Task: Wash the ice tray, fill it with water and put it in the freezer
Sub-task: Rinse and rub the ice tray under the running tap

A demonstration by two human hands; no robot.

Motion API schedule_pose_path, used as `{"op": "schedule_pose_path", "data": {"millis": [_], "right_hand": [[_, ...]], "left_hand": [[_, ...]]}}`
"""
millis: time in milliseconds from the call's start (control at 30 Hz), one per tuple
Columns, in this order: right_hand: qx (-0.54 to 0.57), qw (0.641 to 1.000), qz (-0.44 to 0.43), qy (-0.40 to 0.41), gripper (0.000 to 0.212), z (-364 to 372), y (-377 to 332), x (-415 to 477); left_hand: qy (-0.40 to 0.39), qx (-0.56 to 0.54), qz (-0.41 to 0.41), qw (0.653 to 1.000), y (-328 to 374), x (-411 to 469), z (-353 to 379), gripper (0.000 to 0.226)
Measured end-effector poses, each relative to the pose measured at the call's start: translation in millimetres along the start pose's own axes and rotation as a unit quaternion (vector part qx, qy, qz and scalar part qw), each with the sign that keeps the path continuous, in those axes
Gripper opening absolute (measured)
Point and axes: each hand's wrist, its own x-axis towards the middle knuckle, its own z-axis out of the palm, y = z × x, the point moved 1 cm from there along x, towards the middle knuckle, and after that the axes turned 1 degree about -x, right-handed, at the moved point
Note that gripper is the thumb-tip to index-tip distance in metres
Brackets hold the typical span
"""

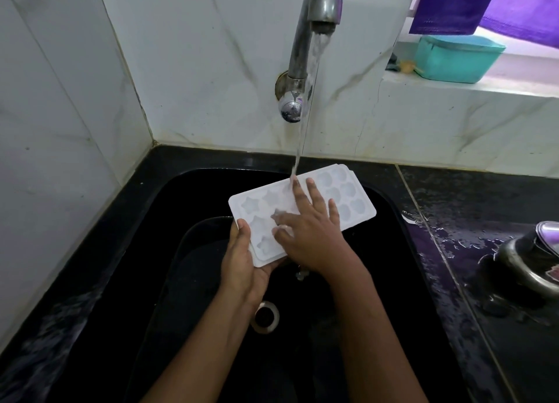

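A white ice tray (348, 194) with star and shell shaped moulds is held over the black sink (402, 251), tilted a little. My left hand (242, 260) grips its near left corner from below, thumb on the rim. My right hand (311, 230) lies flat on top of the tray with fingers spread, covering its middle. Water runs from the steel tap (320, 6) in a thin stream and lands on the tray's far edge, by my right fingertips.
The sink drain (266, 316) is below my left wrist. A wet black counter (472, 221) lies to the right with a steel vessel (532, 260) on it. A teal box (456, 59) stands on the window ledge under purple cloths (453, 6). White tiled walls close off the back and left.
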Motion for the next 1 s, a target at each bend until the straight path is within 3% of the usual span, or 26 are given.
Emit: {"op": "schedule_pose_path", "data": {"millis": [133,233,367,500,600,733,1000], "right_hand": [[0.006,0.999,0.04,0.025,0.038,-3,6,-3],[-0.038,0.998,0.016,0.051,0.036,5,-6,-2],[-0.016,1.0,-0.018,0.014,0.04,5,-1,2],[0.009,1.0,-0.001,0.008,0.036,-1,17,-1],[0.03,0.995,-0.005,0.1,0.031,-1,25,-2],[0.08,0.951,-0.035,0.298,0.036,12,30,-17],[0.034,0.942,-0.051,0.329,0.025,57,35,-34]], "left_hand": [[-0.004,0.011,-0.009,1.0,-4,-1,3,0.037],[0.001,0.016,-0.01,1.0,-3,0,3,0.036],[-0.003,0.001,0.006,1.0,3,2,0,0.036],[-0.012,0.005,-0.004,1.0,-1,0,1,0.037],[-0.009,-0.001,-0.004,1.0,-3,-1,2,0.038],[0.009,-0.007,0.002,1.0,0,2,2,0.037],[0.022,-0.01,-0.008,1.0,0,2,0,0.037]]}}
